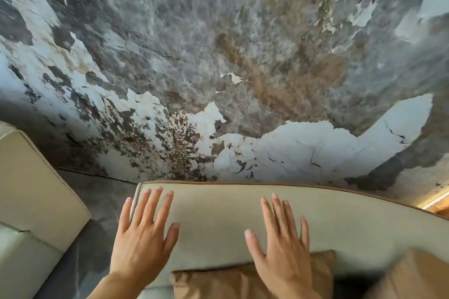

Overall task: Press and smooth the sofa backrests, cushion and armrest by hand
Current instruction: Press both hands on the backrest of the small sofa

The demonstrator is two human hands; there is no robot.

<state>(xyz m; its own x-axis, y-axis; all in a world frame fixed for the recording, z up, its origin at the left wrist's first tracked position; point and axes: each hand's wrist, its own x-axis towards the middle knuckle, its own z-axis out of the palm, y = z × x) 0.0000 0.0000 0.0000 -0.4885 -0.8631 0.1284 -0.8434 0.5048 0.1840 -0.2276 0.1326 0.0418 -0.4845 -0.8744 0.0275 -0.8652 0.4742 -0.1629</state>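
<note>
A: Both palms are laid flat on the top of the backrest (218, 216), the pale beige one with the brown piping along its far edge.

B: And nothing is gripped. The left hand (143, 235) is spread wide open near the left end of the backrest, its outer fingers reaching over the corner seam; the right hand (279, 240) is equally open, set a little way along to the right.

A: Flat palms are what pressing wants (weight is spread that way, so the fabric is not pinched or creased).

B: The gap between the hands seems chosen too: a broad strip of the top can be covered in one stroke.

A: Two tan cushions are seen at the bottom edge. The nearer cushion (218, 281) is tucked against the front of the backrest, partly under the right wrist; the second cushion (408, 274) lies off to the right.

B: A separate cream seat (31, 189) is parked to the left, apart from the sofa, and a mottled, peeling wall (218, 56) rises just behind.

A: The backrest stage is judged to be under way; the cushions and armrest look untouched as yet.
</note>
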